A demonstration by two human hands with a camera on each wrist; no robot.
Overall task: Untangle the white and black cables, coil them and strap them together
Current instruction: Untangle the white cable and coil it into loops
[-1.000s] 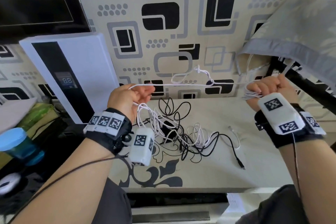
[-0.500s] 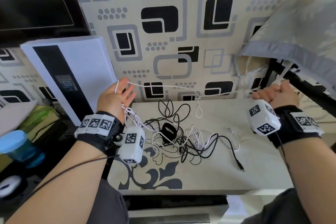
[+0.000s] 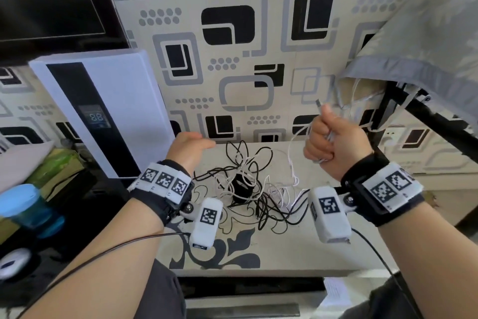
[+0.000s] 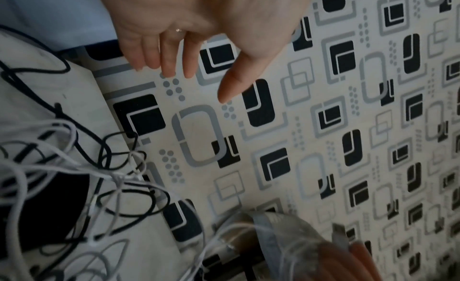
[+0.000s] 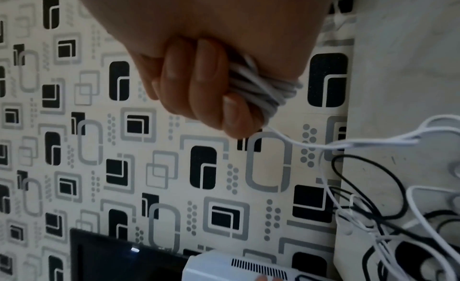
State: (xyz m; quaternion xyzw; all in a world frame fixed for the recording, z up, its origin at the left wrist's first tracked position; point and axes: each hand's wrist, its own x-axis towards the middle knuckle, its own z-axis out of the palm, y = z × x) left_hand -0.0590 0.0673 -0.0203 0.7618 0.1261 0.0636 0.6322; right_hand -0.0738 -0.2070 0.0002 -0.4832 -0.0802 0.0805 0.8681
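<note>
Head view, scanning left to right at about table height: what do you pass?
Blue-lidded container → white appliance with a digital display → left hand, empty → tangle of black cable and white cable on the table → right hand gripping white coils.

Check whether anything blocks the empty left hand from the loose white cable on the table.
Nothing stands between the open left hand and the pile, but the black cable loops over and through the white cable there.
</note>
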